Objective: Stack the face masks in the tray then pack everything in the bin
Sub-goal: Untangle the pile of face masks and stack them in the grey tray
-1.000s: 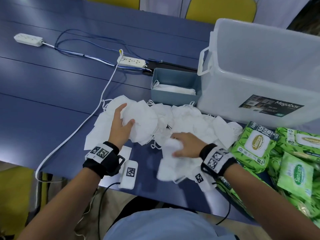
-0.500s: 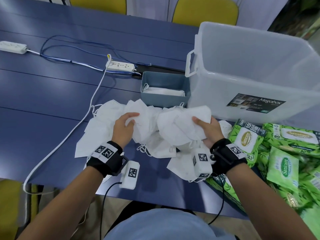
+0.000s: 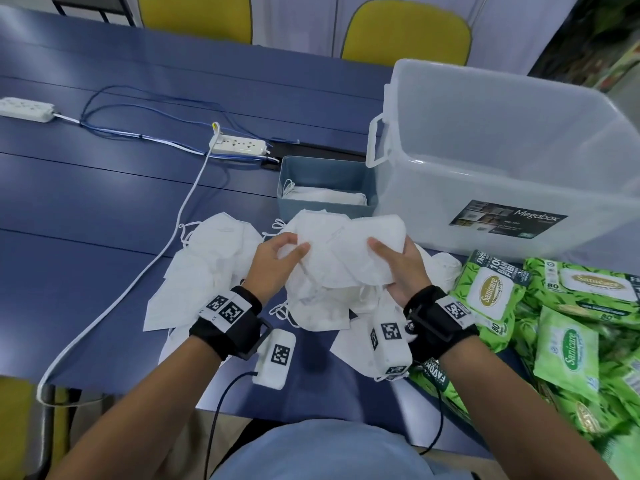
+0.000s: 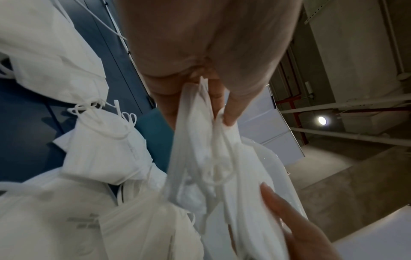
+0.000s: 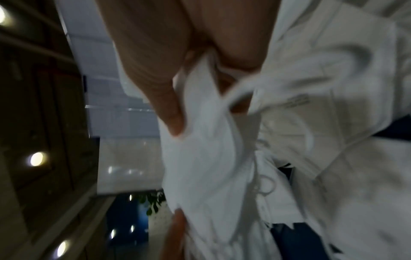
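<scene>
1. Both hands hold one bundle of white face masks (image 3: 341,252) lifted just above the loose pile on the blue table (image 3: 104,209). The left hand (image 3: 273,263) pinches the bundle's left edge between thumb and fingers. The right hand (image 3: 401,268) grips its right side, thumb on top and fingers curled underneath.

2. The left wrist view shows the masks and their ear loops bunched between the fingers (image 4: 231,112); the right wrist view is blurred, but the thumb (image 5: 171,112) plainly presses into the fabric.

3. The grey-blue tray (image 3: 323,181) stands straight ahead of the hands — beyond the bundle, touching or just beside the clear Megabox bin (image 3: 512,161). A few masks already lie flat in it.

4. The bundle's long axis runs left to right, roughly parallel to the tray's near wall, so the coming move looks like a plain forward carry and a lowering with little turning. The right hand is slightly nearer the tray.

5. More masks (image 3: 207,268) lie scattered on the table — stacking is far from done. The green Sanicare wipe packs (image 3: 491,292) wait to the right, unpacked.
</scene>
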Demonstrator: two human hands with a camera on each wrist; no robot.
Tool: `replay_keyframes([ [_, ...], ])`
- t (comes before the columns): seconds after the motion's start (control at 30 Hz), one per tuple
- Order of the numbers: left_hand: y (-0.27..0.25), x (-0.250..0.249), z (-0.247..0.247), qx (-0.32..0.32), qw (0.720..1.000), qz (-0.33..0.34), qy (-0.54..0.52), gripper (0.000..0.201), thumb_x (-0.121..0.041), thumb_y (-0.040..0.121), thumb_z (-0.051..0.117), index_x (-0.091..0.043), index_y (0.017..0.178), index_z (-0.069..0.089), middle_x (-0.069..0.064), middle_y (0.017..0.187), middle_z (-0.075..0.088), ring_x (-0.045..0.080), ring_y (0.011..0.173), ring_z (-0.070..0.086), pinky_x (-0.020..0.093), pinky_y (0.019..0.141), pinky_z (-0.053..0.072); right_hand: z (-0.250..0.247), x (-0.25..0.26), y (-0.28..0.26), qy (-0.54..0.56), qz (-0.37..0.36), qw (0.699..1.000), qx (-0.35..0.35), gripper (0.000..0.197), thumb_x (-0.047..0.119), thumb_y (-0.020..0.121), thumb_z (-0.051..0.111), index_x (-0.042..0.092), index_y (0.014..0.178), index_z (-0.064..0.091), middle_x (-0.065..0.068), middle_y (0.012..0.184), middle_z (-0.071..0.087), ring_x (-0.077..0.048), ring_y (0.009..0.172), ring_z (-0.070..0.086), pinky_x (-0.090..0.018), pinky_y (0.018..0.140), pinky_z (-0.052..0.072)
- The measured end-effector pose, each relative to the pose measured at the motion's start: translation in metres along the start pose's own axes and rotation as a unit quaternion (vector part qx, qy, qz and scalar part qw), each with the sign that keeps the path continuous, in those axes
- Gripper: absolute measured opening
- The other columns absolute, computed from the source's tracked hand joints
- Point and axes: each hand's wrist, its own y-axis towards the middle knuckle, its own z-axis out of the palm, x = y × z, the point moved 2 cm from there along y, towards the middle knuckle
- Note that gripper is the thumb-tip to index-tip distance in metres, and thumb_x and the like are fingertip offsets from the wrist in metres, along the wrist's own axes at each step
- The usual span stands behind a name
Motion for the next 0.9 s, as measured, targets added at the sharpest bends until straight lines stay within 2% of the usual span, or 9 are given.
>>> replay_keyframes([
  [0.1,0.005,-0.004,0.000,-0.007,1.000,0.015,0.016,0.006,-0.017,0.091,0.062,-0.011,0.089,0.063,-0.007,0.088,0.065,-0.001,0.077,0.059,0.010,0.075,0.046,0.001,-0.003,-0.005,-0.101,0.017,0.993,0.050,0.044,-0.005,0.076,0.072,0.012,0.109,0.049,-0.012,0.100,0.067,-0.022,0.080,0.069,-0.036,0.067,0.060],
  [0.17,0.009,-0.004,0.001,0.000,1.000,0.009,0.024,0.008,-0.017,0.090,0.062,-0.010,0.093,0.064,-0.007,0.090,0.065,0.001,0.080,0.058,0.009,0.075,0.046,-0.003,-0.003,-0.005,-0.125,0.015,0.990,0.057,0.042,-0.008,0.075,0.072,0.015,0.103,0.050,-0.012,0.093,0.067,-0.021,0.074,0.068,-0.033,0.063,0.058],
  [0.3,0.014,-0.002,0.000,0.008,0.997,0.021,0.072,0.010,-0.018,0.093,0.058,-0.012,0.094,0.066,-0.011,0.095,0.064,-0.012,0.085,0.057,0.003,0.079,0.039,-0.021,0.015,0.002,-0.146,-0.042,0.988,0.017,0.030,-0.006,0.079,0.069,0.015,0.096,0.056,-0.013,0.094,0.067,-0.026,0.080,0.065,-0.038,0.075,0.056],
  [0.43,0.020,-0.004,-0.003,0.036,0.994,0.041,0.091,0.021,-0.014,0.098,0.048,-0.010,0.097,0.068,-0.007,0.101,0.066,-0.019,0.088,0.055,-0.002,0.081,0.035,-0.030,0.034,0.003,-0.278,-0.091,0.954,0.060,0.017,0.005,0.084,0.068,0.014,0.097,0.061,-0.018,0.100,0.069,-0.030,0.087,0.065,-0.044,0.080,0.054],
  [0.63,0.018,-0.010,0.006,0.148,0.977,0.051,0.144,0.033,-0.044,0.087,0.049,-0.020,0.087,0.072,-0.009,0.101,0.069,-0.002,0.101,0.058,0.012,0.093,0.038,-0.017,0.042,0.009,-0.391,-0.084,0.907,0.133,0.017,0.014,0.086,0.069,0.002,0.099,0.066,-0.017,0.095,0.071,-0.020,0.079,0.065,-0.038,0.076,0.053],
  [0.73,0.012,-0.009,0.016,0.182,0.974,0.039,0.126,0.033,-0.040,0.090,0.056,-0.010,0.083,0.070,-0.009,0.084,0.066,0.001,0.083,0.059,0.018,0.083,0.042,-0.001,0.040,0.009,-0.422,-0.084,0.888,0.162,0.002,0.012,0.086,0.069,0.011,0.087,0.067,-0.002,0.080,0.067,-0.004,0.064,0.061,-0.025,0.067,0.051],
  [0.8,0.006,-0.008,0.024,0.189,0.976,0.019,0.104,0.018,-0.030,0.091,0.061,-0.015,0.087,0.070,-0.011,0.084,0.067,-0.001,0.080,0.060,0.016,0.078,0.045,0.008,0.039,0.011,-0.437,-0.110,0.877,0.166,0.005,0.010,0.086,0.069,0.014,0.084,0.067,0.003,0.076,0.064,0.001,0.061,0.058,-0.019,0.063,0.049],
  [0.83,0.004,-0.008,0.027,0.189,0.977,0.014,0.102,0.008,-0.026,0.089,0.064,-0.021,0.091,0.070,-0.012,0.090,0.068,-0.005,0.083,0.062,0.013,0.078,0.046,0.012,0.038,0.011,-0.437,-0.122,0.876,0.164,0.006,0.009,0.085,0.069,0.014,0.086,0.067,0.003,0.076,0.064,0.000,0.063,0.058,-0.020,0.064,0.049],
  [0.9,0.002,-0.008,0.029,0.177,0.977,0.023,0.121,0.016,-0.023,0.084,0.071,-0.026,0.099,0.066,-0.014,0.097,0.067,-0.012,0.086,0.059,0.006,0.077,0.044,0.018,0.036,0.013,-0.432,-0.148,0.875,0.160,0.008,0.010,0.084,0.070,0.011,0.092,0.068,-0.001,0.084,0.066,-0.010,0.074,0.061,-0.029,0.073,0.051],
])
